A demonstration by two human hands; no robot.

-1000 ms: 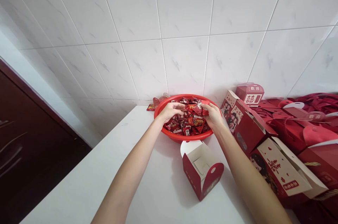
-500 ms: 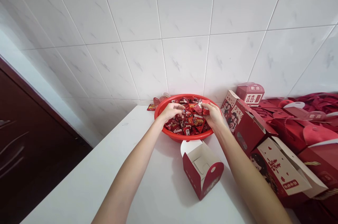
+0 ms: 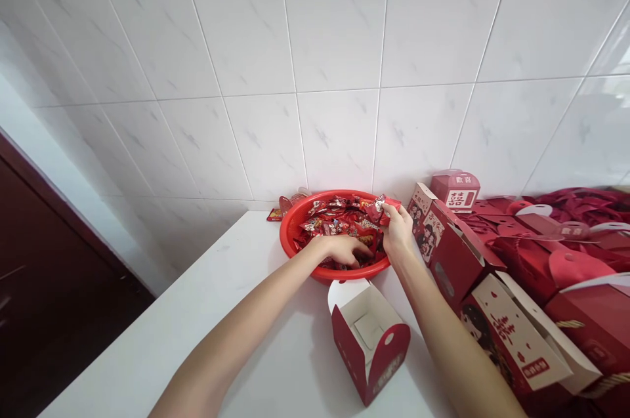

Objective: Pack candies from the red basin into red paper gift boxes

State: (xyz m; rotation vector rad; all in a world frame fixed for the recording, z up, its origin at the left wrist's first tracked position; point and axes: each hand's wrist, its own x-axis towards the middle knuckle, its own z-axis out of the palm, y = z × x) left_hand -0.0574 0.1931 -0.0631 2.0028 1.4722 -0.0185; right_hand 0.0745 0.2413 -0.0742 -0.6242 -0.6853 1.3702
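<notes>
A red plastic basket (image 3: 290, 224) full of wrapped candies (image 3: 339, 226) stands against the wall. My left hand (image 3: 347, 250) reaches down into the near side of the basket, its fingers bent and apart among the candies, with the tips partly hidden. At the basket's right rim, my right hand (image 3: 398, 229) is closed on red wrapped candies (image 3: 378, 209), pinched between thumb and fingers; how many I cannot tell. Right in front of the basket stands an open red gift box (image 3: 369, 333), its pale inside showing and its flaps up.
To the right, several red and cream gift boxes (image 3: 512, 333) crowd the white table (image 3: 236, 260). A small pink-red box (image 3: 455, 191) stands behind them near the tiled wall (image 3: 339, 136). Left of the basket lies a small red packet (image 3: 274, 214). A dark door (image 3: 59, 300) is at the left.
My left hand has moved nearer and right, down into the candies. My right hand has lifted slightly with red candies in its fingers. The view has shifted a little.
</notes>
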